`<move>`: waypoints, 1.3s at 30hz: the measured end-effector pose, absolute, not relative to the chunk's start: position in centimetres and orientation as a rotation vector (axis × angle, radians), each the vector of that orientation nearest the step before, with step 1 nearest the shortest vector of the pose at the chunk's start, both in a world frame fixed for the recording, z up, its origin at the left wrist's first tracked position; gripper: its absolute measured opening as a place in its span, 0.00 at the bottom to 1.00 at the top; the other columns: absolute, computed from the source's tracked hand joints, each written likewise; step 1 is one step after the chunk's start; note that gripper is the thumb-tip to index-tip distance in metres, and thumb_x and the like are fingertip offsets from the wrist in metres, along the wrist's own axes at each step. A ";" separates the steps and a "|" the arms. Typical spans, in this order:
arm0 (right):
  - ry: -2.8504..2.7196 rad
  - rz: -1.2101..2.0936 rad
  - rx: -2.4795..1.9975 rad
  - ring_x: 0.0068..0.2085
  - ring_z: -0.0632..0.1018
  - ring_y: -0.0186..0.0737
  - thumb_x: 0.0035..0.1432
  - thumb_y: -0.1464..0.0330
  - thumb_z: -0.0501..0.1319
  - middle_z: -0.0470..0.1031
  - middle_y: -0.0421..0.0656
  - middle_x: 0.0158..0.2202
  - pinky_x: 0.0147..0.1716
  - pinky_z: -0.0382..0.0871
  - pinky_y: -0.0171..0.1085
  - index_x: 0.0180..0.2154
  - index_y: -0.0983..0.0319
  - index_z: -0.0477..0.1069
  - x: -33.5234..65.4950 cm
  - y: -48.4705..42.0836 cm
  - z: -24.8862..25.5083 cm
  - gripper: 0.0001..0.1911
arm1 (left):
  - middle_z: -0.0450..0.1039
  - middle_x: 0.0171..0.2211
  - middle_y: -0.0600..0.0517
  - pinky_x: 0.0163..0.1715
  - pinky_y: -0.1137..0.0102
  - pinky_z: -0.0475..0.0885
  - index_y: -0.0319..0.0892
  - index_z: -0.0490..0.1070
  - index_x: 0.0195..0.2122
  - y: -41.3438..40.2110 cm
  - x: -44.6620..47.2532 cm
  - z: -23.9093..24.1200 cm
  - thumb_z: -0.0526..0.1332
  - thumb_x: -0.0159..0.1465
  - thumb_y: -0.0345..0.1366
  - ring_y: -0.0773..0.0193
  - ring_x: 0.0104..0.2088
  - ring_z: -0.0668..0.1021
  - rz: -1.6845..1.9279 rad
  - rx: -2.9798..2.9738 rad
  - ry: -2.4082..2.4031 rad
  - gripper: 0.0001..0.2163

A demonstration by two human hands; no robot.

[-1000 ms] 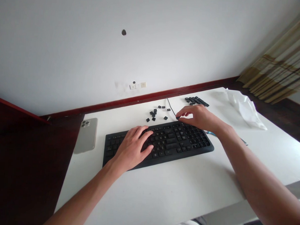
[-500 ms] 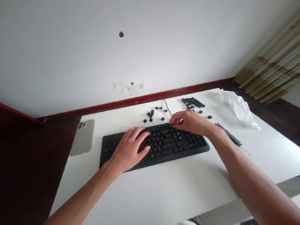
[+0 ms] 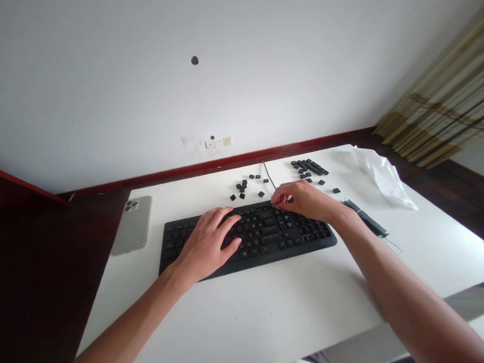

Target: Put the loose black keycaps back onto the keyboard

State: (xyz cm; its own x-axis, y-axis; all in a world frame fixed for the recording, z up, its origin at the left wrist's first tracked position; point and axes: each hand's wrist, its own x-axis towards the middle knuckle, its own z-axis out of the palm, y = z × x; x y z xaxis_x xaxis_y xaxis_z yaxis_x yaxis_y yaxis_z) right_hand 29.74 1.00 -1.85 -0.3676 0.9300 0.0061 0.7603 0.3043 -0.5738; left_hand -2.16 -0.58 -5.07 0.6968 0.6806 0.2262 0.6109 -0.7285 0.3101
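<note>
A black keyboard (image 3: 263,238) lies across the white table (image 3: 268,311). My left hand (image 3: 207,244) rests flat on its left half, fingers stretched out over the keys. At the keyboard's top edge, right of the middle, my right hand (image 3: 301,199) has its fingers bent and its fingertips pinched together; a small black keycap seems to be in them, but it is hard to make out. Loose black keycaps (image 3: 245,186) lie scattered just behind the keyboard, and a denser pile of keycaps (image 3: 309,167) sits further back right.
A phone (image 3: 132,225) lies face down at the table's left edge. A thin dark tool (image 3: 364,218) lies right of the keyboard, with crumpled white plastic (image 3: 381,174) behind it. The keyboard's cable (image 3: 268,174) runs towards the wall. Dark wood borders the table on the left.
My right hand came from behind the keyboard down to its top edge and a little to the left, fingertips still pinched. The left hand stayed in place. The view shifted slightly.
</note>
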 end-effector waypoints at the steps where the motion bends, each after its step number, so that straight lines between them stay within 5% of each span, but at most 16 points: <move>1: -2.237 0.704 -1.524 0.40 0.83 0.42 0.61 0.69 0.65 0.84 0.41 0.38 0.42 0.76 0.38 0.40 0.57 0.82 29.8 1.0 -1.9 0.08 | 0.67 0.65 0.48 0.67 0.48 0.68 0.50 0.68 0.64 -0.6 -2.2 -5.1 0.61 0.71 0.39 0.49 0.64 0.70 0.483 2.693 1.043 0.20; 29: -2.225 0.713 -1.537 0.42 0.84 0.43 0.61 0.65 0.66 0.86 0.40 0.40 0.43 0.77 0.39 0.42 0.54 0.83 30.3 1.0 -1.6 0.08 | 0.66 0.65 0.48 0.68 0.49 0.66 0.50 0.67 0.64 -0.6 -2.2 -5.1 0.60 0.72 0.39 0.50 0.65 0.70 0.463 2.707 1.041 0.19; 39: -1.853 0.340 -1.636 0.42 0.84 0.47 0.62 0.60 0.64 0.86 0.43 0.41 0.47 0.78 0.46 0.42 0.57 0.83 32.3 2.9 -3.4 0.13 | 0.66 0.65 0.46 0.67 0.48 0.67 0.48 0.67 0.64 -0.6 -2.4 -5.1 0.59 0.73 0.41 0.49 0.64 0.70 0.472 2.713 1.026 0.19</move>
